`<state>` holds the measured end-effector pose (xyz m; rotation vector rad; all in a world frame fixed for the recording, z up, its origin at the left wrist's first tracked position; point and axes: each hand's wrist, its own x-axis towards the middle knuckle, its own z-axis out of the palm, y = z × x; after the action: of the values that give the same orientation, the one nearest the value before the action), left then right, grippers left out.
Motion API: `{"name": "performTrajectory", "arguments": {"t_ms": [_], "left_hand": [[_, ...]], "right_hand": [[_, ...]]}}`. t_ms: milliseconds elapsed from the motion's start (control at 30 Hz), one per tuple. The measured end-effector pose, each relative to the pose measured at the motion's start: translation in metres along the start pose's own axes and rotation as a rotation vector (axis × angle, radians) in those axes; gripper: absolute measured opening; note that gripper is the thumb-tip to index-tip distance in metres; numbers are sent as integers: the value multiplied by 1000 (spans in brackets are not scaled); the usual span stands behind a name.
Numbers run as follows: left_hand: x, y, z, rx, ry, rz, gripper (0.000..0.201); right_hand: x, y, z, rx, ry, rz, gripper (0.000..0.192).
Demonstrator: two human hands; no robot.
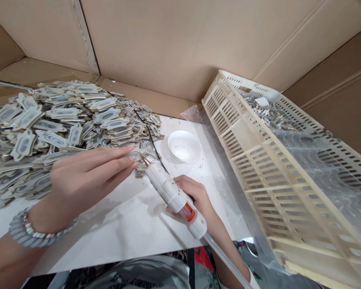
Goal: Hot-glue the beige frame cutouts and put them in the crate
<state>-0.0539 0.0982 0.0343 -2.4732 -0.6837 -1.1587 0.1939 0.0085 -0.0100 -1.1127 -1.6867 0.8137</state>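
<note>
- While gripped in the right hand [195, 196], the glue gun [174, 196] lies with its long axis on a diagonal, nozzle up and to the left, rear end down and to the right toward the person.
- Glue gun: white body, orange trigger, bronze nozzle tip; a clear stick protrudes from the rear. It is held low over the white table [132, 224].
- Right hand: fingers clamped around the gun's body from the right side, at about its middle.
- Left hand [87, 176]: fingers [120, 160] extended and held together, pressing flat on a small piece [141, 154] at the pile's edge; the nozzle tip sits just beside these fingertips.
- Pile of flat grey-and-cream pieces [48, 128]: heaped on the table's left part.
- Small white dish [184, 145]: on the table, beyond the nozzle.
- Cream slatted basket [258, 160]: to the right, tilted.
</note>
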Motion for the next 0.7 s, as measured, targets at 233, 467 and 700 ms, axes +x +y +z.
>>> {"name": "performTrajectory", "arguments": {"t_ms": [233,467,700], "left_hand": [[5,1,1,11,35,-15,8],[0,4,6,-131,1,7,4],[3,-21,-1,-45,-22,-210,18]], "right_hand": [[0,0,-1,-6,8,19,22],[3,1,-3,-5,79,44,16],[-1,-1,-7,240,383,266,37]]}}
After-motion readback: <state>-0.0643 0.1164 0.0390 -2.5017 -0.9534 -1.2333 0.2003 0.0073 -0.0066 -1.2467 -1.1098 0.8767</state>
